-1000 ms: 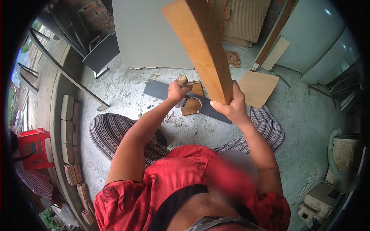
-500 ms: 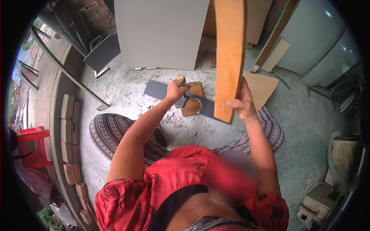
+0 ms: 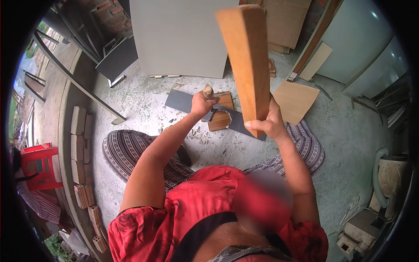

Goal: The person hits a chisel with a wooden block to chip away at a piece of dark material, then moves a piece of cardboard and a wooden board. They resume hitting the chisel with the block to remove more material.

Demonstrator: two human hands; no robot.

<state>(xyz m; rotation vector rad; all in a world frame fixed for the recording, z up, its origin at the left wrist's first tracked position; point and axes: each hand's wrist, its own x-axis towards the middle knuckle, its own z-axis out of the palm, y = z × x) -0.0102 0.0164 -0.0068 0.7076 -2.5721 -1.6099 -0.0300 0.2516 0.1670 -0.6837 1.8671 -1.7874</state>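
Observation:
My left hand (image 3: 203,104) is closed around the upright wooden handle of a chisel (image 3: 208,91); its dark lower end meets the jagged notch in a long dark grey board (image 3: 179,101). Under that board, crossing it, lies a brown wooden block (image 3: 219,125) on the floor. In my right hand (image 3: 271,122) is a thick, smooth wooden beam (image 3: 248,65), gripped near its lower end, with the thumb across the near face. The beam stands up above the grey board and hides part of its right side.
Chips lie scattered on the concrete floor (image 3: 209,150) between my legs. A large grey panel (image 3: 181,39) leans at the back. Flat cardboard (image 3: 297,101) lies right of the beam. Bricks (image 3: 77,146) line the left ledge, and a red plastic chair (image 3: 41,166) stands beyond.
The beam in my right hand has tilted, its top now leaning left and its end face showing. My left hand and the chisel stay at the notch.

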